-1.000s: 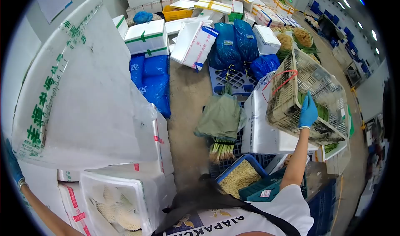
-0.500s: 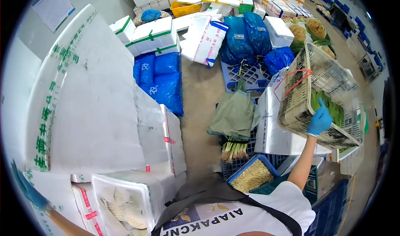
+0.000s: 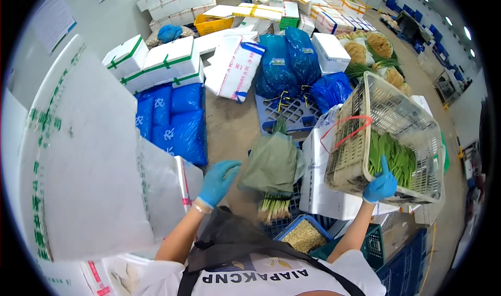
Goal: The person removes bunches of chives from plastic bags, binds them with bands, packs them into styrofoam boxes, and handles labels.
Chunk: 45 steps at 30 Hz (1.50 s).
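Observation:
My right hand (image 3: 380, 186), in a blue glove, is at the near rim of a beige plastic crate (image 3: 347, 160), its index finger pointing up and the others bent round the rim. Green leafy vegetables (image 3: 394, 157) lie inside the crate, which is tilted on a white foam box (image 3: 317, 176). My left hand (image 3: 219, 182), also gloved in blue, hangs over the floor with its fingers extended and nothing in them. To its right is a bundle of green onions (image 3: 274, 207) wrapped in a grey-green sheet (image 3: 271, 163).
A large white foam box (image 3: 94, 155) stands at the left. Blue bags (image 3: 182, 131) lie beyond it. A blue basket of pale pieces (image 3: 302, 236) and a green crate (image 3: 373, 244) are near my body. Foam boxes (image 3: 172, 56) and blue-wrapped bundles (image 3: 289, 58) stand farther off.
My left hand has moved from the outer side of the large foam box at the far left to the middle. My right hand stays at the crate, where more of the leaves now show.

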Each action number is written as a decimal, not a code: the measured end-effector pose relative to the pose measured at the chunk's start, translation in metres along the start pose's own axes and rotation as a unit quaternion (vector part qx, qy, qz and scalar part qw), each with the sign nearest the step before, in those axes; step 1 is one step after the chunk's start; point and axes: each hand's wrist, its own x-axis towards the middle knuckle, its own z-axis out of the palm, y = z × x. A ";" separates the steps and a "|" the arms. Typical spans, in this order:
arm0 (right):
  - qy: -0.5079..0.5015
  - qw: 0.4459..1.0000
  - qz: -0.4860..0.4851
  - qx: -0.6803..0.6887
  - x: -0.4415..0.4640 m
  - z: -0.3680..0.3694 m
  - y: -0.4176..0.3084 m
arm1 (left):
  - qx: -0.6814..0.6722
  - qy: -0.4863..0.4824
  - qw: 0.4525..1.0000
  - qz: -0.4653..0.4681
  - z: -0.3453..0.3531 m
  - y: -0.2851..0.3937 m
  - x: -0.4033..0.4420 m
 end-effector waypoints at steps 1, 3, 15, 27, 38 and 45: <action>-0.015 1.000 0.017 -0.002 0.000 -0.001 -0.003 | -0.007 -0.025 1.000 -0.010 0.012 -0.013 0.016; -0.023 0.999 0.043 0.006 -0.001 0.000 -0.005 | -0.009 -0.087 0.996 -0.030 0.036 -0.051 0.043; -0.229 0.903 0.356 0.074 -0.008 -0.021 0.027 | 0.176 -0.402 0.878 -0.190 0.030 -0.385 0.230; -0.069 0.954 0.179 -0.230 0.149 0.257 -0.201 | 0.057 -0.228 0.827 -0.512 -0.056 -0.657 0.212; -0.547 0.742 0.229 0.313 0.215 0.902 -0.410 | 0.054 -0.147 0.902 -0.402 -0.059 -0.698 0.272; -0.680 0.715 0.109 0.121 0.156 1.262 -0.533 | -0.192 0.010 0.614 -0.765 -0.082 -0.638 0.312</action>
